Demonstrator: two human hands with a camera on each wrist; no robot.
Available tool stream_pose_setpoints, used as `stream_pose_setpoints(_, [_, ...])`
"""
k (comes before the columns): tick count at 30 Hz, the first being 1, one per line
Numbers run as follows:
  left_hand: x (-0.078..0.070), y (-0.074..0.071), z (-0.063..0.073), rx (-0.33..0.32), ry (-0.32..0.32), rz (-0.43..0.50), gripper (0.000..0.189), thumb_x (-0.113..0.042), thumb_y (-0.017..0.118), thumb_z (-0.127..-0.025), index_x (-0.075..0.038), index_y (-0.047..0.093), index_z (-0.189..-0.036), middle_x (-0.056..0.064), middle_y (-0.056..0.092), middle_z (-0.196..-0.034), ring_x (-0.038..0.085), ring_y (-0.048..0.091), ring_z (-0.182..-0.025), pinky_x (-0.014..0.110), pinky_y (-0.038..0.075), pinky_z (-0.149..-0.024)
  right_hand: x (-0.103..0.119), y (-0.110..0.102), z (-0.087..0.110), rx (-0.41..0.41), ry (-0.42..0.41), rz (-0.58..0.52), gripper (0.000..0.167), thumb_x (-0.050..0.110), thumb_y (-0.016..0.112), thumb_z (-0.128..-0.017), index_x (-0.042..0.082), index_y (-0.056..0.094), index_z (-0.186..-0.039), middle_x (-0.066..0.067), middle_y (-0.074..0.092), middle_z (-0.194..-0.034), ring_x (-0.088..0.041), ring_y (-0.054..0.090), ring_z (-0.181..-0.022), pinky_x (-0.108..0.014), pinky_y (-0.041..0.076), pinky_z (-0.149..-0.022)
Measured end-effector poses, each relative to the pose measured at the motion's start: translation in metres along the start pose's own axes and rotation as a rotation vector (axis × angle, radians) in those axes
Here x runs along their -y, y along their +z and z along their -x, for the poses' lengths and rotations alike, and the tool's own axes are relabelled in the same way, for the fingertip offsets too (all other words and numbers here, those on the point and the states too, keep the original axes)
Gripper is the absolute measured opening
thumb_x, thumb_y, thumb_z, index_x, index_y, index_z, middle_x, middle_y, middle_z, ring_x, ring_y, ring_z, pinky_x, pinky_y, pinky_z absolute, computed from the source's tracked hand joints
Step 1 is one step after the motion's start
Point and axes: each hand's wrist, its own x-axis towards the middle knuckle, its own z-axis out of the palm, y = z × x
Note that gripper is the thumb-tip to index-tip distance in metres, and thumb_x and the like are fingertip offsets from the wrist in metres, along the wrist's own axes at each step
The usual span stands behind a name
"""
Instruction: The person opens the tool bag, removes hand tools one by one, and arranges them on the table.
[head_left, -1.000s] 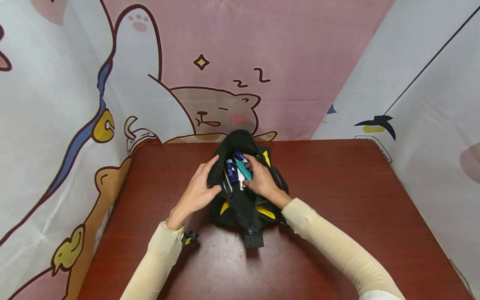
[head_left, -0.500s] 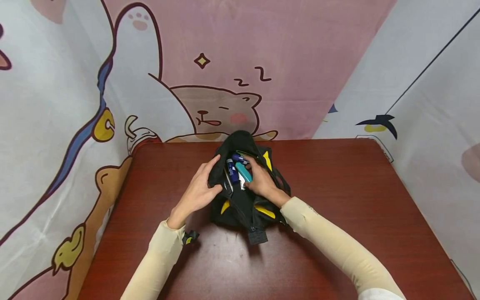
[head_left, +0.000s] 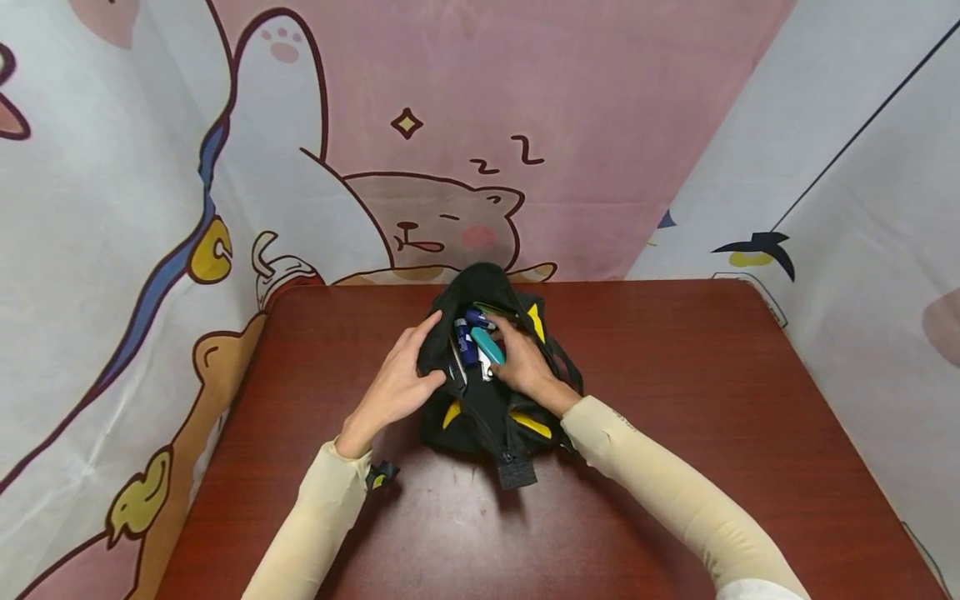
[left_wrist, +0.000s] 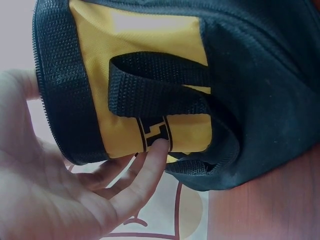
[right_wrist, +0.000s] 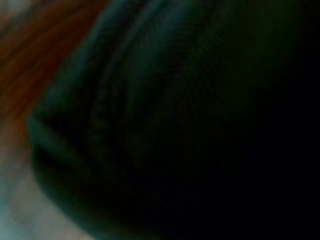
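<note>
A black backpack [head_left: 480, 408] with yellow patches lies on the table, its zipped opening spread wide. My left hand [head_left: 397, 379] grips the left rim of the opening, thumb at the inner edge and fingers outside. In the left wrist view, the left hand [left_wrist: 95, 165] curls against the yellow panel [left_wrist: 185, 35] near a black webbing loop [left_wrist: 150, 90]. Inside the opening, my right hand [head_left: 525, 358] has thumb and fingers around a small teal object [head_left: 487, 345] with a whitish part below. Dark blue tubes [head_left: 466, 342] lie beside it. The right wrist view is mostly dark fabric [right_wrist: 125, 100].
A thin silvery item [head_left: 457, 362] lies along the left inside of the backpack. The reddish-brown table [head_left: 675, 375] extends on both sides. Behind it hangs a cartoon-printed cloth [head_left: 600, 125]. A small black-and-yellow piece [head_left: 382, 476] is by the left wrist.
The upper blue tube has tilted flatter, and a strip of green shows behind it. The zipper flap at the front has shifted slightly right. Both hands stay nearly in place.
</note>
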Motion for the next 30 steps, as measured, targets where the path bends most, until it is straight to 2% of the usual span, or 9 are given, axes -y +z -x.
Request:
stream_pose_setpoints(6, [0.001,0.000,0.000,0.001,-0.001,-0.003,0.091,-0.007,0.069,-0.094,-0.018,0.033,-0.176,0.020,0.050,-0.159,0.037,0.053,-0.126,0.057,0.045,-0.102,0.000,0.001,0.000,-0.007,-0.008,-0.022,0.093,-0.009,0.084,-0.088,0.009,0.043,-0.169,-0.024,0.069,-0.143,-0.041,0.070,-0.123,-0.053,0.058,-0.095])
stream_pose_setpoints(19, [0.001,-0.001,0.001,0.006,0.000,-0.002,0.092,-0.007,0.071,-0.094,-0.019,0.033,-0.176,0.019,0.050,-0.161,0.037,0.053,-0.127,0.057,0.046,-0.102,0.005,-0.004,0.001,-0.092,-0.124,-0.021,0.079,-0.007,0.083,-0.088,0.008,0.056,-0.161,-0.020,0.069,-0.138,-0.037,0.069,-0.122,-0.054,0.056,-0.105])
stream_pose_setpoints(24, [0.001,-0.002,0.001,-0.002,0.006,0.000,0.092,-0.007,0.071,-0.094,-0.019,0.033,-0.176,0.020,0.050,-0.161,0.039,0.054,-0.129,0.057,0.047,-0.103,0.008,-0.004,0.003,-0.144,-0.166,-0.065,0.076,-0.007,0.082,-0.090,0.009,0.057,-0.160,-0.019,0.068,-0.139,-0.036,0.068,-0.121,-0.052,0.059,-0.100])
stream_pose_setpoints(30, [0.000,0.000,0.001,-0.006,0.020,0.000,0.092,-0.006,0.071,-0.094,-0.018,0.032,-0.176,0.021,0.050,-0.160,0.039,0.055,-0.127,0.056,0.048,-0.100,0.011,-0.009,0.008,-0.222,-0.257,-0.111,0.076,-0.006,0.082,-0.090,0.012,0.058,-0.160,-0.019,0.067,-0.134,-0.035,0.069,-0.116,-0.050,0.063,-0.091])
